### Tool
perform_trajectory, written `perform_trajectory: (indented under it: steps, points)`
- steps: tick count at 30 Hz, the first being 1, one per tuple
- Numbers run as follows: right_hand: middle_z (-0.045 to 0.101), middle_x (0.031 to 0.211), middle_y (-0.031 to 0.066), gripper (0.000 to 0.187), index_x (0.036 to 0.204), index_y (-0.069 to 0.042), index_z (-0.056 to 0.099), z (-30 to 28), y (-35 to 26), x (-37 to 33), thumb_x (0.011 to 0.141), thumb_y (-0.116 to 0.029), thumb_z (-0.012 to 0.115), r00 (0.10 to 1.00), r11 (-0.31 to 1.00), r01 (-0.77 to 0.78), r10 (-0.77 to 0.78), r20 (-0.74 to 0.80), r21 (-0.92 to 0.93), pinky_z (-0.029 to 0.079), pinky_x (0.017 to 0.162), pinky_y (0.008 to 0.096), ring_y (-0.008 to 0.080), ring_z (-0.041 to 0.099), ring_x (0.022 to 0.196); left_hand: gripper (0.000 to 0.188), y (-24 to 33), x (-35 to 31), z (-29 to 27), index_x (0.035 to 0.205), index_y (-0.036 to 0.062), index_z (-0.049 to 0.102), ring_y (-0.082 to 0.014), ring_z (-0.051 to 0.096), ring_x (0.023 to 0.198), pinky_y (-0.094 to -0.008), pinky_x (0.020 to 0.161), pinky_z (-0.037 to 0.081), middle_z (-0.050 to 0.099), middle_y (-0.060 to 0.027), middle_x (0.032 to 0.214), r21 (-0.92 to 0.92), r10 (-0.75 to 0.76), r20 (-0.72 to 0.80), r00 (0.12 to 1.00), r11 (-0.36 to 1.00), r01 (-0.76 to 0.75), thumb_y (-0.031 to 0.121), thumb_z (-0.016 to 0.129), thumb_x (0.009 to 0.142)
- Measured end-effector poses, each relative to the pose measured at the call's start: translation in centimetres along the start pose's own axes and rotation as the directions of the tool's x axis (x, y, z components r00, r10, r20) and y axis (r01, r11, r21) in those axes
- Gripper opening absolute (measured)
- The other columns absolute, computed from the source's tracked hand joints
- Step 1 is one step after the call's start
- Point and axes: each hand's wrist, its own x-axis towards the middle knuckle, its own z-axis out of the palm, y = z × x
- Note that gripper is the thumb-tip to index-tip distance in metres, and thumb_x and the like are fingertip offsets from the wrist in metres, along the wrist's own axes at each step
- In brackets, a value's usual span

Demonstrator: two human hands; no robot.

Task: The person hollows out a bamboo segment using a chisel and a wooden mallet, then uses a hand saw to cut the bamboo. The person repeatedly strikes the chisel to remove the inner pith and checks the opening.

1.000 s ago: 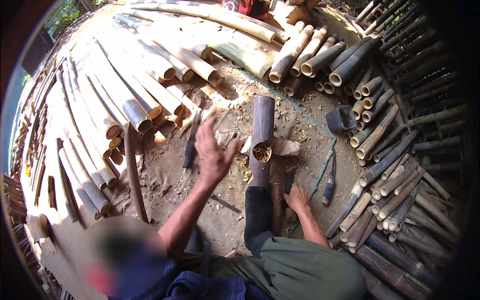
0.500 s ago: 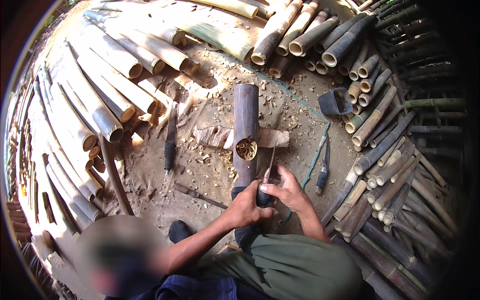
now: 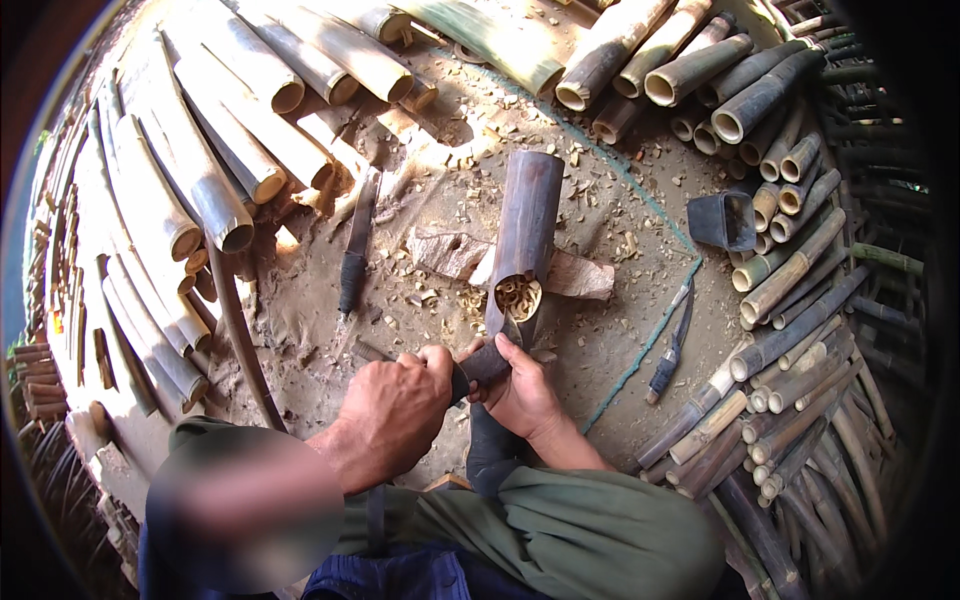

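Observation:
A dark bamboo tube (image 3: pixel 528 215) lies in front of me, leaning slightly right. Pale shavings (image 3: pixel 517 297) fill the carved opening near its closer end. My left hand (image 3: pixel 390 415) is clenched round a black-wrapped handle (image 3: pixel 460 384), apparently a knife's; its blade is hidden. Close beside it, my right hand (image 3: pixel 530 395) is closed, its thumb on a dark rounded piece (image 3: pixel 485 365) just below the opening. Whether that piece is more of the handle or the tube's near end, I cannot tell. Under the tube, a rough pale block (image 3: pixel 450 255) lies crosswise.
On the ground to the left lies a knife with a black-wrapped grip (image 3: pixel 352 280); a second blade (image 3: pixel 664 370) rests to the right, beside a green cord (image 3: pixel 625 385). A black square pot (image 3: pixel 722 222) stands farther right. Bamboo poles (image 3: pixel 215 215) are stacked all around.
My left hand has drawn back leftward and tightened into a fist. The thin upright blade seen before no longer shows. The tube's far end leans more to the right, and the whole view has shifted.

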Motion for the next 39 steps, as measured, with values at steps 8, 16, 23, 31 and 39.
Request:
perform_trajectory:
  steps: [8, 16, 23, 31, 39]
  points:
    - [0.075, 0.104, 0.0136, 0.037, 0.12, -0.002, 0.066, -0.4, -1.4, -0.3, 0.112, -0.036, 0.053, 0.998, 0.999, -0.007, 0.009, -0.058, 0.032, 0.063, 0.076, 0.0436, 0.0273, 0.073, 0.084, 0.031, 0.4, 3.1, -5.3, 0.099, -0.0098, 0.053, -0.0408, 0.077, 0.082, -0.0495, 0.069, 0.06, 0.07, -0.0252, 0.08, -0.106, 0.157, 0.283, 0.946, 0.986, -0.132, 0.009, 0.069, 0.081]
    - [0.074, 0.085, 0.0121, 0.035, 0.106, 0.002, 0.07, 0.1, -5.3, -1.5, 0.108, -0.03, 0.055, 0.979, 0.95, -0.045, -0.02, -0.204, -0.309, 0.061, 0.054, 0.038, 0.0238, 0.072, 0.065, 0.047, 2.5, 2.9, 0.4, 0.11, -0.0121, 0.045, -0.0529, 0.071, 0.088, -0.0588, 0.083, 0.056, 0.069, -0.0338, 0.083, -0.502, -0.025, 0.286, 0.958, 0.848, 0.172, 0.016, 0.07, 0.082]
    - [0.068, 0.065, 0.0095, 0.043, 0.085, 0.0, 0.072, -0.8, -9.8, -1.1, 0.1, -0.038, 0.059, 0.953, 0.689, -0.169, -0.069, -0.296, -0.705, 0.048, 0.043, 0.0299, 0.0158, 0.063, 0.05, 0.062, 11.1, 4.3, 5.4, 0.12, -0.0124, 0.039, -0.0571, 0.07, 0.097, -0.0598, 0.087, 0.055, 0.068, -0.0402, 0.095, -0.872, -0.233, 0.229, 0.945, 0.383, 0.306, 0.022, 0.077, 0.085]
    - [0.068, 0.082, 0.0086, 0.034, 0.092, -0.001, 0.071, -2.3, -5.9, -3.5, 0.102, -0.032, 0.061, 0.911, 0.269, -0.007, -0.395, -0.117, -0.963, 0.052, 0.064, 0.0316, 0.0171, 0.067, 0.073, 0.074, 9.7, 2.4, 8.8, 0.137, -0.006, 0.044, -0.0403, 0.072, 0.101, -0.0507, 0.088, 0.055, 0.07, -0.0272, 0.105, -0.932, -0.195, 0.13, 0.972, 0.31, 0.187, 0.03, 0.084, 0.086]
    - [0.068, 0.079, 0.0115, 0.032, 0.105, 0.001, 0.063, 4.5, -3.7, 2.0, 0.103, -0.031, 0.063, 0.966, 0.743, 0.017, -0.184, -0.179, -0.67, 0.055, 0.046, 0.0353, 0.0199, 0.065, 0.054, 0.04, 2.0, 0.1, 5.9, 0.095, -0.0026, 0.071, -0.0437, 0.074, 0.081, -0.0524, 0.078, 0.057, 0.072, -0.0254, 0.08, -0.823, -0.552, -0.012, 0.834, 0.479, 0.305, 0.03, 0.084, 0.076]
